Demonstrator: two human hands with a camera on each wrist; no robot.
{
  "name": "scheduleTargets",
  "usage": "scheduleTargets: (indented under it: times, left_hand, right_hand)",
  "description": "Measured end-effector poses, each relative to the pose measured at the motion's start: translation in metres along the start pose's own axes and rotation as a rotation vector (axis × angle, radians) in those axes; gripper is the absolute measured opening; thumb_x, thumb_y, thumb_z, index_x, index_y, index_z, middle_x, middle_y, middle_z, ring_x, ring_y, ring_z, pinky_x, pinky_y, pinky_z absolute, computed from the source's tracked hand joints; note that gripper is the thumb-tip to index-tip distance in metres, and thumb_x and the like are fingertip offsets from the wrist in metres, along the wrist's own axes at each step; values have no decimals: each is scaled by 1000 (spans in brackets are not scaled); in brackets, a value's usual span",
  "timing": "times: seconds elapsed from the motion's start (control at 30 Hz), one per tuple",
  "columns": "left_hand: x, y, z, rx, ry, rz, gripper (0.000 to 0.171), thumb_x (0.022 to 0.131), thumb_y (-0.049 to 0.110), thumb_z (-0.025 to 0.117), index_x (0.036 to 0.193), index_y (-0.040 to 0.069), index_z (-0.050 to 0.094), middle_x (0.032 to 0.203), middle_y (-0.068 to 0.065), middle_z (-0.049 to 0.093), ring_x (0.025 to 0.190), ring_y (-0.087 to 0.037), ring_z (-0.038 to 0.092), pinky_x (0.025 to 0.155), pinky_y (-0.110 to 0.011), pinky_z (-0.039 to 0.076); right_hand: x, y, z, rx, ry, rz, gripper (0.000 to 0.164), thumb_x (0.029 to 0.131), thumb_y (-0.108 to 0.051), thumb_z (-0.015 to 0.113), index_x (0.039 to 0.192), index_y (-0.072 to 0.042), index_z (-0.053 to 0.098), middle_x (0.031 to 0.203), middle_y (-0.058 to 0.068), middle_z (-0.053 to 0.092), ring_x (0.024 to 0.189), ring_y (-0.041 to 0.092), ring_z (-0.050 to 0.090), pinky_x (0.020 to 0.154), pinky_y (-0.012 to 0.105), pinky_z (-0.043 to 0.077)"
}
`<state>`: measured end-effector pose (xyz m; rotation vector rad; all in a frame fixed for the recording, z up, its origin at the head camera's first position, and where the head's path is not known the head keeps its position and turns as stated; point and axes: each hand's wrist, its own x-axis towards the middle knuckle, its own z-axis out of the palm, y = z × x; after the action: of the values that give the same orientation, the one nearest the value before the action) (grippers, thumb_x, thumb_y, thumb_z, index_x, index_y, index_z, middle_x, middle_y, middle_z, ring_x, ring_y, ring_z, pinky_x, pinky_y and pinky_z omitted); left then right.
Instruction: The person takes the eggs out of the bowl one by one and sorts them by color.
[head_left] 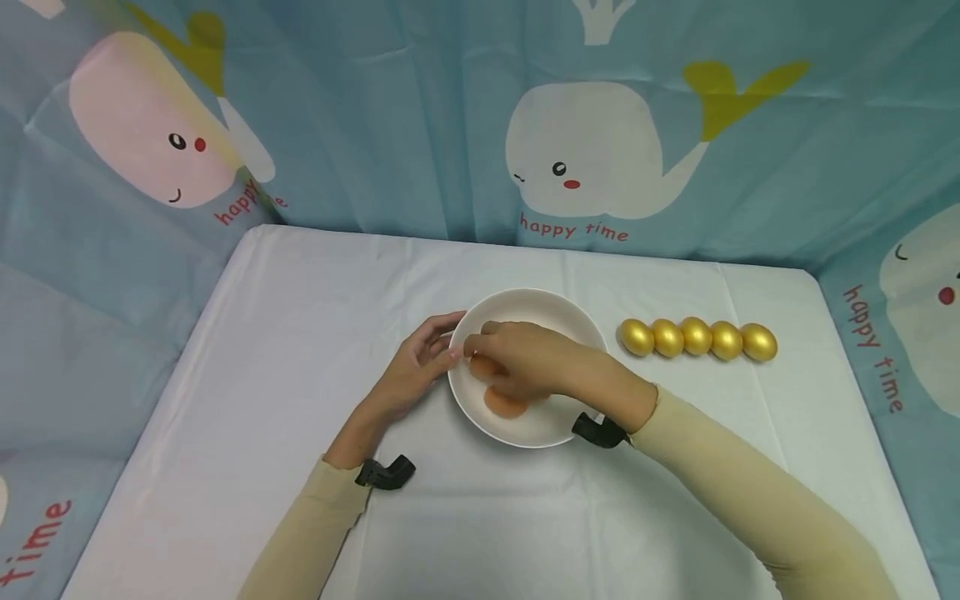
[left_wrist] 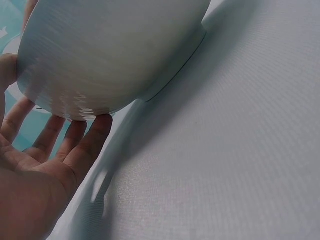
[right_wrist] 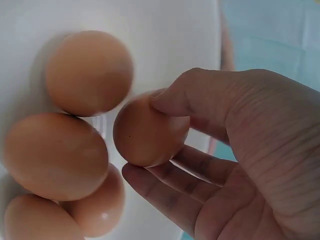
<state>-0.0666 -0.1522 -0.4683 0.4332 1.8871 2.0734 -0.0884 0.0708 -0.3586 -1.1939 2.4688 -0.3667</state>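
Note:
A white bowl [head_left: 551, 310] stands on the table with several brown eggs [right_wrist: 57, 155] inside. My right hand [head_left: 532, 358] reaches down into it. In the right wrist view, thumb and fingers pinch a brown egg [right_wrist: 145, 132], held just beside the other eggs. On the bowl's left side, my left hand [head_left: 412, 362] holds it, thumb at the rim and fingertips against the outer wall [left_wrist: 115, 55]. From the head view, the right hand covers part of the eggs.
Several shiny golden eggs [head_left: 697, 336] lie in a row to the right of the bowl. A white cloth covers the table [head_left: 300, 333]. Blue curtains with whale prints [head_left: 585, 150] hang behind and at both sides.

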Motion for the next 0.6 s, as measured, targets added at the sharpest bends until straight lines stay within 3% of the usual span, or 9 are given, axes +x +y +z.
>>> scheduleTargets:
  times: [0.13,0.23,0.37,0.6]
  left_hand:
    - [2,0,1,8,-4,0,52,101,15,60,150,19,42,154,-8,46,138,-20,53,101,-25,56]
    - [3,-2,3,8,-6,-1,53,101,15,59,151,18,41,154,-8,46,137,-19,53,100,-26,56]
    - [2,-3,5,5,-13,-10,54,101,14,59,152,16,40,155,-10,46,137,-18,54,101,-26,56]
    - [-1,0,0,24,13,-7,52,101,13,60,150,16,42,154,-9,47,137,-19,55,100,-26,57]
  right_hand:
    - [-12,2,-5,32,80,10,43,85,-14,72,126,-18,61,106,-3,62,93,13,57,89,30,50]
    - [-25,7,-7,77,173,11,39,85,-18,73,123,-20,63,102,-5,62,89,11,55,84,28,49]
    - [-48,13,-7,204,339,0,38,86,-18,75,123,-20,65,105,-9,65,90,7,56,82,27,51]
    - [-77,20,2,409,571,16,43,87,-13,78,126,-25,64,122,-11,67,110,3,63,90,26,60]
